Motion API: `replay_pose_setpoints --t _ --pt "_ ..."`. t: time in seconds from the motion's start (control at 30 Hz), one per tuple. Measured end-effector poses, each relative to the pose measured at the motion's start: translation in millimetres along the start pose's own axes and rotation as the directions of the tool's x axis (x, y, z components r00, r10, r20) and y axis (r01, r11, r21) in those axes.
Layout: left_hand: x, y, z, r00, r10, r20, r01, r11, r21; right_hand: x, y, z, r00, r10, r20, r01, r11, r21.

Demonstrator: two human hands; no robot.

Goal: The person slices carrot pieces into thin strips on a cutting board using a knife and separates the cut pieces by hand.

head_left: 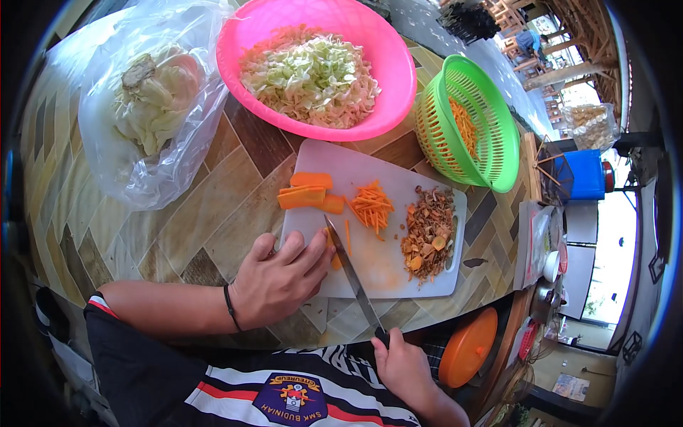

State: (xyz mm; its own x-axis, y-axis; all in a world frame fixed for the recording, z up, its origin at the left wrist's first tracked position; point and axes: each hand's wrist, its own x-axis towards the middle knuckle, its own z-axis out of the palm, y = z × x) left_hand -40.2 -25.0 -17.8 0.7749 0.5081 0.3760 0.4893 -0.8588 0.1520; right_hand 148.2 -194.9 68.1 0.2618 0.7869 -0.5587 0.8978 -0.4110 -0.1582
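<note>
My right hand (405, 364) grips the dark handle of a kitchen knife (353, 276). Its blade slants up and left across the white cutting board (384, 274), beside the fingertips of my left hand (279, 272). Those fingers are curled and pressed down on a piece of carrot (336, 262), mostly hidden under them and the blade. Above lie thick carrot slices (311, 192), partly stacked at the board's left edge. A small pile of carrot matchsticks (371, 206) sits mid-board, with a few loose strips near the blade. Brown peelings and carrot ends (430, 242) are heaped on the right.
A pink basin (398, 78) of shredded cabbage (313, 75) stands behind the board. To its left, a clear plastic bag (178, 174) holds a cabbage (153, 107). A green basket (501, 132) at right contains carrot strips. An orange lid (466, 349) lies below the tabletop's right edge.
</note>
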Motion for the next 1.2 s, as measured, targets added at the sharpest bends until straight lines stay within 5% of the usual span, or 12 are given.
replay_pose_setpoints --t 0.17,0.37,0.6,1.2 --pt "-1.8 0.1 -3.4 0.999 0.022 0.04 -0.019 0.997 -0.069 -4.2 6.5 5.7 1.0 -0.014 0.009 0.014 1.0 -0.001" --pt "-2.2 1.3 0.3 0.999 0.033 0.033 -0.036 0.993 0.11 6.1 -2.8 8.2 1.0 -0.003 -0.02 0.005 0.999 0.053" --pt "0.1 -0.8 1.8 1.0 0.028 -0.013 -0.028 1.0 -0.002 -20.8 11.4 13.7 0.999 0.011 -0.051 -0.012 1.0 -0.021" --pt "0.9 -1.1 -1.2 0.999 0.021 -0.04 -0.022 0.999 -0.037 -18.0 23.6 10.1 0.991 -0.016 -0.135 0.04 0.983 0.182"
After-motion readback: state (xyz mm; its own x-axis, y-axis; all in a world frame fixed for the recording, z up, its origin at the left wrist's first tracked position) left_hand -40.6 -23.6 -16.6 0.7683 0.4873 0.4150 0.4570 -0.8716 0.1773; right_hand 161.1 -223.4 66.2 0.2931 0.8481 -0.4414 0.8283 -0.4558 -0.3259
